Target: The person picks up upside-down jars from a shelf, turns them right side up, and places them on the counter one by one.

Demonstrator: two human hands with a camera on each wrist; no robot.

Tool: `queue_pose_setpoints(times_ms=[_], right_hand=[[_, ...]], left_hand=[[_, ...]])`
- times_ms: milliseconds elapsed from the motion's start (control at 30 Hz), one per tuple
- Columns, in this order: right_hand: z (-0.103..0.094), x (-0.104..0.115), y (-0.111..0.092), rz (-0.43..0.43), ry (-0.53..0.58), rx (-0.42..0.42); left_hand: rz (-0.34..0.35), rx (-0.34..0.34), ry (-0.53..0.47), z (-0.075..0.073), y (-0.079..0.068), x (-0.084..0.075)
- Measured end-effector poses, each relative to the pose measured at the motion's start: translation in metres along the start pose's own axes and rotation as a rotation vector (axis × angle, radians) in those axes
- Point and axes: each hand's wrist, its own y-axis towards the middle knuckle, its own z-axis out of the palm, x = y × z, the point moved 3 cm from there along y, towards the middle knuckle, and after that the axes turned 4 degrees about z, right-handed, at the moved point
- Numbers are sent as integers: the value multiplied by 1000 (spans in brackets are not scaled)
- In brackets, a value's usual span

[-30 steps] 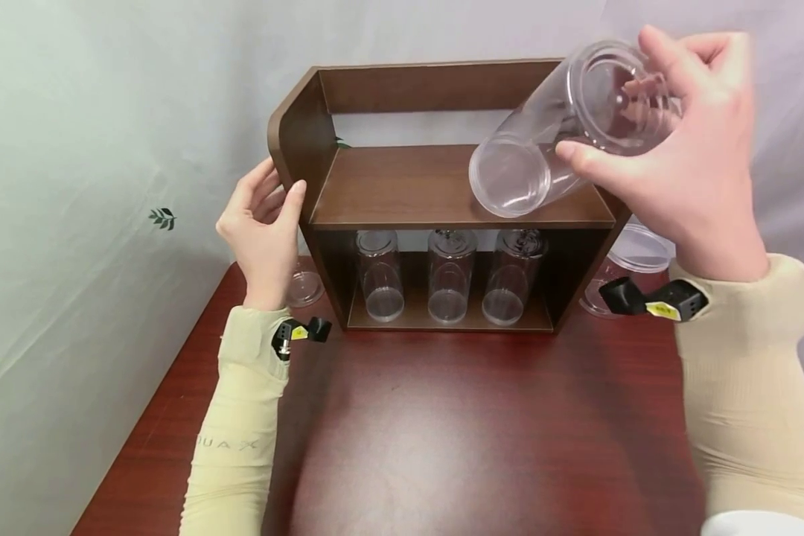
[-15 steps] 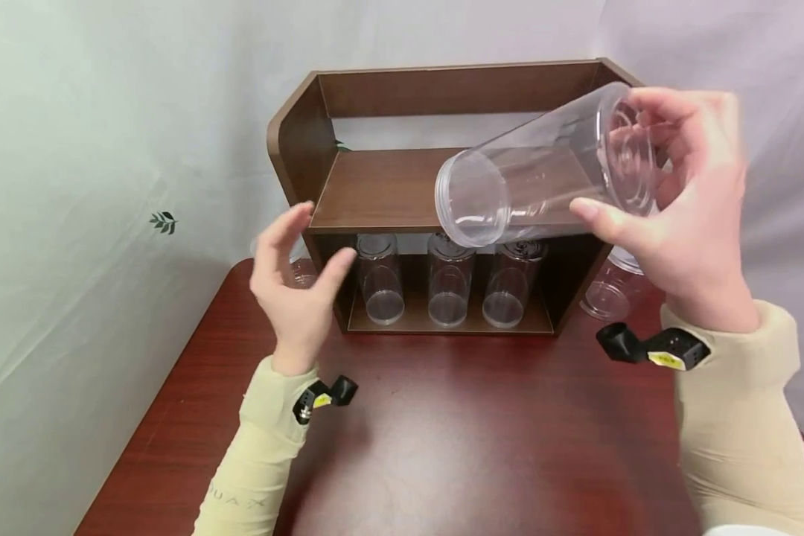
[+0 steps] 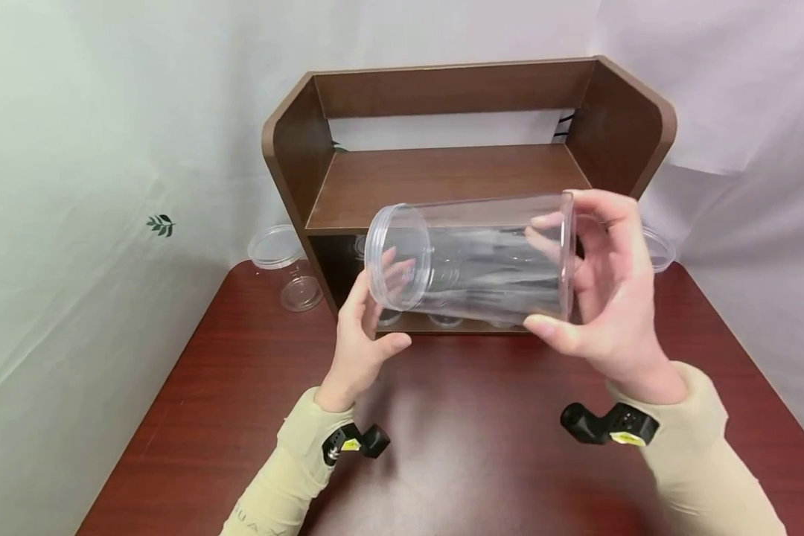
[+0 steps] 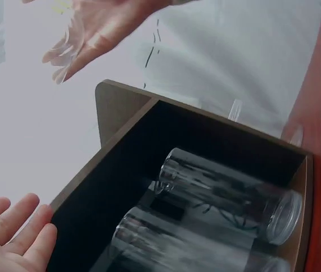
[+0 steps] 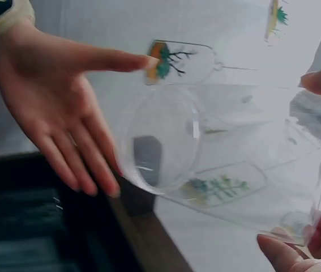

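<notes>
A large clear plastic jar [image 3: 489, 260] lies on its side in the air in front of the brown shelf unit [image 3: 435, 175]. Its ribbed, translucent end points left. My right hand [image 3: 616, 316] grips the opposite end, thumb below and fingers around the far side. My left hand [image 3: 358, 353] is at the ribbed end, thumb spread away, some fingers seen through the clear plastic. In the right wrist view those left fingers [image 5: 84, 153] are straight beside the jar's rim, not curled round it. Whether they touch it is hard to tell.
Clear jars [image 4: 228, 192] stand inside the unit's lower compartment, mostly hidden behind the held jar in the head view. A lidded jar [image 3: 278, 249] stands left of the unit on the red-brown table [image 3: 482, 447]; another lid [image 3: 658, 249] shows at the right. Pale curtains surround the table.
My right hand has brought the jar down and left, turning it nearly level. My left hand has left the unit's side panel and moved right to the jar's ribbed end.
</notes>
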Motion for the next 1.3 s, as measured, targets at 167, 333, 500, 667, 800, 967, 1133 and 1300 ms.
queue_pose_setpoints(times_ms=[167,333,500,667,800,967,1133,1300], right_hand=[[4,-17,-17,-12,49,10],[8,-38,-36,-11,53,44],[9,-54,-50,33,36,74],[7,-64,-60,153,-101,142],[5,-70,-65,269,-279,204],[0,-63,-57,192,-326,178],[-15,-38,-36,30,-292,-76],[-38,-9,-16,-113,-229,-435]], left_hand=[[-2,31,-87,3,0,6],[66,-28,-154,3,3,4],[98,-91,-308,2,6,-4],[140,-116,-358,-4,10,-14],[204,-164,-282,-11,11,-24],[282,-221,-135,-22,13,-37],[306,-290,-152,-38,12,-44],[324,-360,-108,-55,9,-49]])
